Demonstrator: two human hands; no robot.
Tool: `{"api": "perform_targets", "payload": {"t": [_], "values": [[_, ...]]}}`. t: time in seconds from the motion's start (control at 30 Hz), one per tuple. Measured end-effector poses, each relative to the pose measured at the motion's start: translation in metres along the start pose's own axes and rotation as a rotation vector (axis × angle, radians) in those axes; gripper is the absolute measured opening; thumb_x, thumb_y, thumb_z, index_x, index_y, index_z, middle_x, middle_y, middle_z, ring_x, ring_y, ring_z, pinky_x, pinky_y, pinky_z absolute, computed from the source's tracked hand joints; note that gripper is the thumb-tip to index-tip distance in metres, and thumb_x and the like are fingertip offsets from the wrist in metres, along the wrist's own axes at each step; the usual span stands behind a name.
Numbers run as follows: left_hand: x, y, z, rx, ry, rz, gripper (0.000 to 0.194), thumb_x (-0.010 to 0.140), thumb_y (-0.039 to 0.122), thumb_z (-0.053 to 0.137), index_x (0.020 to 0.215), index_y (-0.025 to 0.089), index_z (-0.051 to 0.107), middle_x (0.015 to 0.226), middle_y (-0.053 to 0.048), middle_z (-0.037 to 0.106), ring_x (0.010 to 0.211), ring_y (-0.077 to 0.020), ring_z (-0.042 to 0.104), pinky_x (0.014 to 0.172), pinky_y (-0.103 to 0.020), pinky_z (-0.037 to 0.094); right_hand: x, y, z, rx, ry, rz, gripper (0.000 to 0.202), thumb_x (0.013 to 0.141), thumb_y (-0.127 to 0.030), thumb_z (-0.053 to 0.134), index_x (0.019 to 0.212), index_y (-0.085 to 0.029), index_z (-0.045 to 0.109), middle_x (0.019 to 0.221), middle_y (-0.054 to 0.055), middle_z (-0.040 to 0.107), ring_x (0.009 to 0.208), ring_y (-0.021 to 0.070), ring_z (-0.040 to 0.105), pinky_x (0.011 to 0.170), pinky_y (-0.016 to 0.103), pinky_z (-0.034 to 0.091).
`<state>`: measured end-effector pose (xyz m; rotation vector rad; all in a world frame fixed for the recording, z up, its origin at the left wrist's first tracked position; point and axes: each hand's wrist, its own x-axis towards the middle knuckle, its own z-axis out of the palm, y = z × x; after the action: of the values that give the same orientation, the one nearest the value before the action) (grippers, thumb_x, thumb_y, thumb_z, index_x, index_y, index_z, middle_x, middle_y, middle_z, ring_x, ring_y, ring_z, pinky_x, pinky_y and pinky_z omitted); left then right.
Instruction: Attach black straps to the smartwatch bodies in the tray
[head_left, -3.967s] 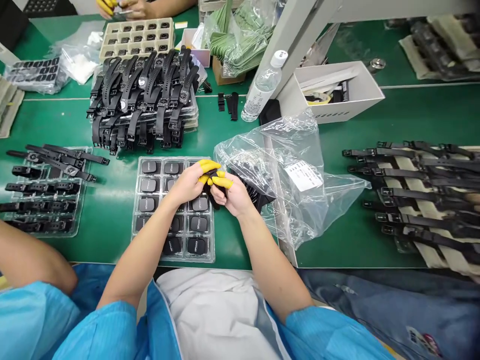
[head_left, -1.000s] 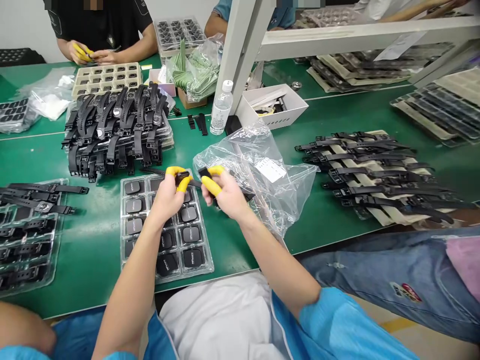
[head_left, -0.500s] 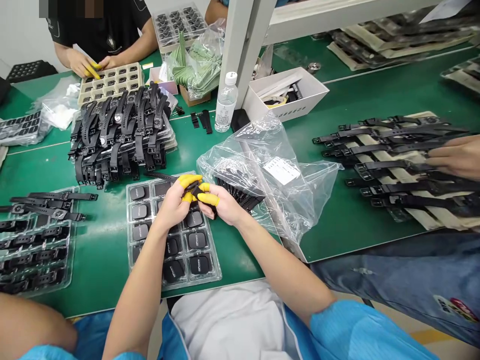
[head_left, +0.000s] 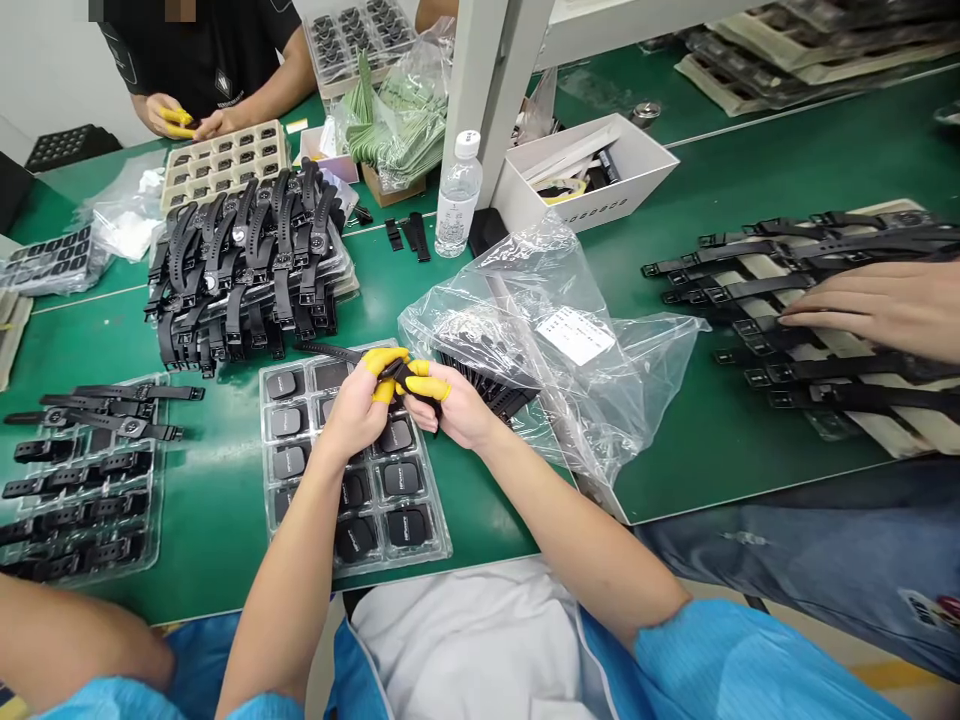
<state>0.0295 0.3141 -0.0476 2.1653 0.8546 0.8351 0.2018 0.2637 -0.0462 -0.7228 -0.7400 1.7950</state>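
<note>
Above a clear plastic tray (head_left: pixel 431 545) of square black watch faces, my two hands meet, with yellow covers on several fingertips. My left hand (head_left: pixel 358 408) is closed on a black watch, whose strap (head_left: pixel 330 351) sticks out to the left; its body is mostly hidden by the fingers. Pinched in my right hand (head_left: pixel 456 405) is a black strap piece (head_left: pixel 421 397), held against the watch. Close to the right hand, a bundle of black straps (head_left: pixel 514 400) lies partly under a clear plastic bag (head_left: pixel 645 370) with a white label.
Stacked trays of strapped watches (head_left: pixel 244 260) stand at back left, another watch tray (head_left: pixel 82 490) at left. A water bottle (head_left: pixel 458 195) and white box (head_left: pixel 592 170) stand by a post (head_left: pixel 491 90). A co-worker's hand (head_left: pixel 885 310) rests over watches at right; another person sits opposite.
The view has shifted slightly, so most things appear a little farther right. My hands keep their hold on the watch and strap. The co-worker's hand at right has reached farther left over the watches.
</note>
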Motion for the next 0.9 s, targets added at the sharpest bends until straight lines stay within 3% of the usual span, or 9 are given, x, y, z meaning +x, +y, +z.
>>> {"api": "perform_targets", "payload": {"t": [0.13,0.3,0.57,0.77,0.9], "values": [[-0.0004,0.0024,-0.0013,0.067,0.018,0.043,0.047,0.099,0.011,0.041,0.143,0.021,0.057,0.133,-0.012,0.065,0.126,-0.0238,0.063,0.111,-0.044,0.053,-0.0001,-0.0016,-0.0001,0.055,0.024,0.01,0.03,0.084,-0.042,0.076,0.084,-0.022,0.053,0.046,-0.011,0.046,0.037,0.0075,0.034,0.039,0.021,0.025],[-0.0021,0.0058,-0.0058,0.095,-0.049,0.049,0.045,0.108,0.026,0.038,0.152,0.022,0.051,0.138,-0.013,0.061,0.13,-0.0247,0.06,0.115,-0.045,0.051,-0.0007,-0.0031,-0.0025,0.061,0.073,0.013,0.031,0.083,-0.04,0.077,0.078,-0.022,0.053,0.044,-0.011,0.042,0.037,0.007,0.031,0.038,0.02,0.024],[-0.0013,0.001,-0.0043,0.311,-0.117,0.04,0.04,0.102,0.023,0.046,0.138,0.014,0.061,0.127,-0.016,0.064,0.121,-0.0274,0.063,0.108,-0.043,0.054,0.0012,-0.0007,-0.0061,-0.033,0.148,0.055,0.032,0.081,-0.04,0.077,0.073,-0.022,0.051,0.042,-0.012,0.039,0.036,0.0056,0.024,0.036,0.019,0.019],[-0.0031,0.0,-0.0059,0.136,-0.081,0.042,0.038,0.108,0.023,0.039,0.139,0.019,0.06,0.128,-0.012,0.067,0.123,-0.0237,0.065,0.108,-0.041,0.055,-0.0012,-0.002,-0.0032,0.047,0.107,0.067,0.032,0.081,-0.042,0.078,0.076,-0.022,0.053,0.042,-0.011,0.039,0.037,0.0067,0.026,0.037,0.02,0.021],[-0.0048,-0.0003,-0.0058,0.154,-0.07,0.027,0.04,0.106,0.022,0.042,0.143,0.02,0.058,0.134,-0.013,0.065,0.13,-0.0257,0.062,0.112,-0.043,0.053,-0.0005,0.0003,-0.0026,0.031,0.115,0.043,0.033,0.081,-0.043,0.078,0.077,-0.023,0.053,0.043,-0.01,0.042,0.038,0.0072,0.028,0.038,0.02,0.022]]}}
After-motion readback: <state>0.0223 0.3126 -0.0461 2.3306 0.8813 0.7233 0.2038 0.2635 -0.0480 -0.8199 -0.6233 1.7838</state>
